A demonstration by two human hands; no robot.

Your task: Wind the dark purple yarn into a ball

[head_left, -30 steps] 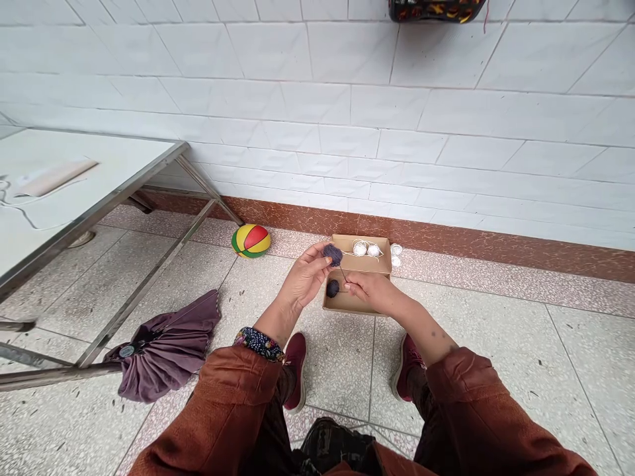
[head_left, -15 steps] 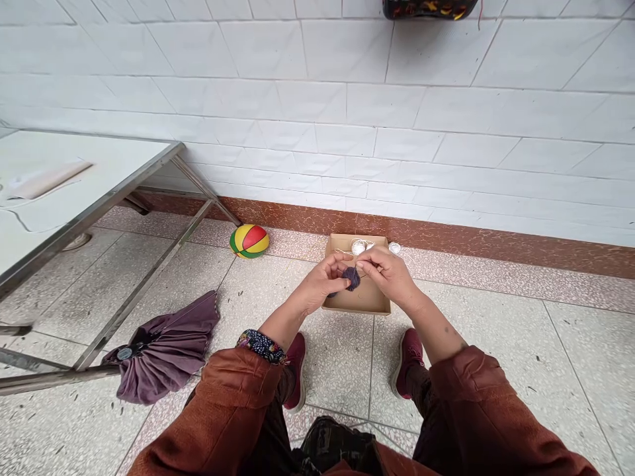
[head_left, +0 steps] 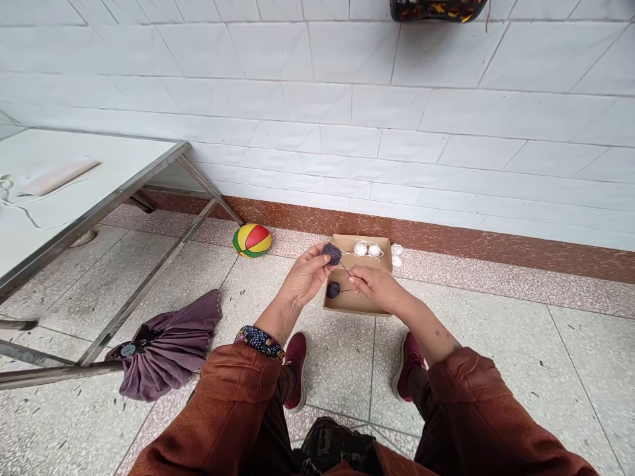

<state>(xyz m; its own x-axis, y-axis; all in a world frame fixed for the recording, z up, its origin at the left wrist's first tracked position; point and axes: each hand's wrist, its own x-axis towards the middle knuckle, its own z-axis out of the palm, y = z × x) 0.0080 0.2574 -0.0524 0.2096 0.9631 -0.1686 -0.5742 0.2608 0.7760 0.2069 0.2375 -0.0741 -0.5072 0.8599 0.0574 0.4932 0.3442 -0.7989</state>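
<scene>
Between the thumb and fingers of my left hand (head_left: 306, 276) is a small dark purple-grey yarn ball (head_left: 332, 254). My right hand (head_left: 373, 285) is closed on the dark yarn strand (head_left: 344, 268) that runs from this ball. Below both hands a shallow cardboard box (head_left: 357, 305) sits on the floor. Inside it, a second dark yarn ball (head_left: 333, 289) lies at the left, with a strand leading toward my right hand. Two white yarn balls (head_left: 360, 248) rest at the back of the box, with loose white thread about them.
More white yarn (head_left: 397, 254) lies just right of the box, by the tiled wall (head_left: 317, 99). A striped ball (head_left: 252, 240) and a purple cloth (head_left: 171, 347) are on the floor to the left. Nearby stands a metal-framed table (head_left: 99, 198). My shoes (head_left: 296, 370) flank the box's front.
My left hand has lifted the yarn ball up and left. My right hand has moved lower, drawing a strand out between them. The second dark ball in the box now shows fully.
</scene>
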